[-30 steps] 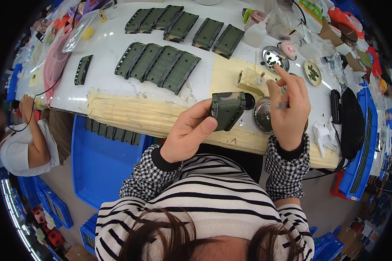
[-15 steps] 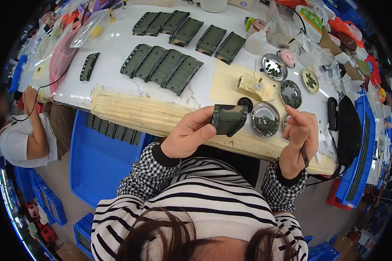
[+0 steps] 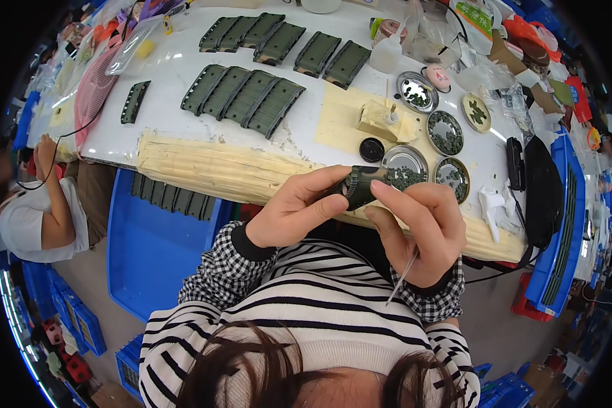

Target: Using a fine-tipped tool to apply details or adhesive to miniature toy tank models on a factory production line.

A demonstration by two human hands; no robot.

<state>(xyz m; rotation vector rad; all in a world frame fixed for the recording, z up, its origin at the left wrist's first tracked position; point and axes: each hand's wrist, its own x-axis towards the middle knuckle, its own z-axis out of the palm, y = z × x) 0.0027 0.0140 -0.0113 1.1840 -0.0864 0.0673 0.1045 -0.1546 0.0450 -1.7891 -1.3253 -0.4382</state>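
My left hand (image 3: 296, 209) grips a dark green and brown camouflage plastic shell (image 3: 362, 182) between thumb and fingers, above the table's near edge. My right hand (image 3: 421, 228) is at the shell's right end, with its index fingertip on or close against it. Slim metal tweezers (image 3: 402, 277) are tucked in the right palm, their tip pointing down toward my body. Whether a small part sits between the right thumb and index finger cannot be made out. Just beyond the shell is a round metal dish (image 3: 425, 162) of small green pieces, partly hidden by my hands.
More dishes of green bits (image 3: 461, 139) stand at the right, beside a tape-wrapped block (image 3: 381, 121) and a black round cap (image 3: 372, 149). Rows of green shells (image 3: 241, 102) lie farther left. A blue bin (image 3: 160, 265) is below the table. Another person (image 3: 44, 211) sits at far left.
My right hand has moved left from beside the dishes to the shell. The shell has been turned in my left hand, and the tweezers now point downward.
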